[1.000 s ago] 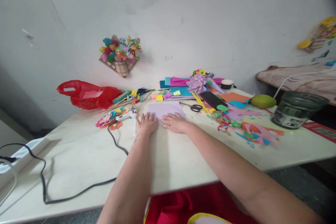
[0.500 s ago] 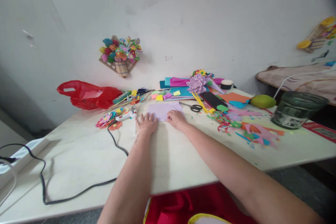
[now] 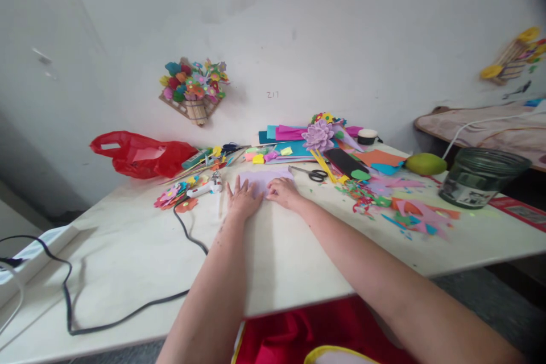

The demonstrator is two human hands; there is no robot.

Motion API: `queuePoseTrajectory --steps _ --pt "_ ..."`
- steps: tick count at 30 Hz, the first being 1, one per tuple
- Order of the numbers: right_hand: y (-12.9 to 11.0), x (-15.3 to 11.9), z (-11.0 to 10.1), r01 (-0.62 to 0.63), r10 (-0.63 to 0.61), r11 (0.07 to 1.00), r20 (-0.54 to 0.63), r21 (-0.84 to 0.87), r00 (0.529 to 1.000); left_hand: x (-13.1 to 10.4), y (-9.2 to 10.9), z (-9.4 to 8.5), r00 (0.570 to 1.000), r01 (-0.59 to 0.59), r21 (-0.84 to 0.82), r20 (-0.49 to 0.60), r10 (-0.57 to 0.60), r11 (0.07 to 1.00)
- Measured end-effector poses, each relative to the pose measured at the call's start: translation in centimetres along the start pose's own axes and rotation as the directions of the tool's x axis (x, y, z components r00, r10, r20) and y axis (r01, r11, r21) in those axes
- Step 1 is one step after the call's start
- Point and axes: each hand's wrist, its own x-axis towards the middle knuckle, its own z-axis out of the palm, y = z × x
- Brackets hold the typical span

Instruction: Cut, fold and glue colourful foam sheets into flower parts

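Note:
A lilac sheet point(image 3: 277, 174) lies flat on the white table, partly hidden under both hands. Spread over its left side and the table beside it is my left hand point(image 3: 244, 200), fingers apart and palm down. My right hand point(image 3: 285, 193) has its fingers bent and drawn together at the sheet's near edge, pinching it close to my left thumb. Just left of my left hand lies a white glue gun point(image 3: 205, 189) with a black cord. Black-handled scissors point(image 3: 316, 174) rest just beyond my right hand.
Foam flowers point(image 3: 173, 193) lie by the glue gun, near a red plastic bag point(image 3: 143, 154). To the right are colourful scraps point(image 3: 420, 217), a dark phone-like slab point(image 3: 344, 164), a green fruit point(image 3: 425, 164) and a glass jar point(image 3: 478, 179). Coloured sheets point(image 3: 294, 133) are piled at the back.
My left hand has shifted slightly right over the sheet, with its fingers spread wider. My right hand has moved slightly left, so the two are closer together.

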Motion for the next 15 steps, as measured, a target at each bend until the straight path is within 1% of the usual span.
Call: queuePoseTrajectory --steps 7,15 --pt "0.3 -0.2 -0.5 -0.062 0.062 0.998 0.015 -0.019 0.998 0.3 -0.1 0.3 0.994 0.026 -0.042 0.109 -0.021 0.999" --pt "1.2 -0.4 -1.5 -0.030 0.032 0.998 0.036 -0.047 0.999 0.5 -0.3 0.4 0.984 0.043 -0.074 0.177 -0.029 0.996"
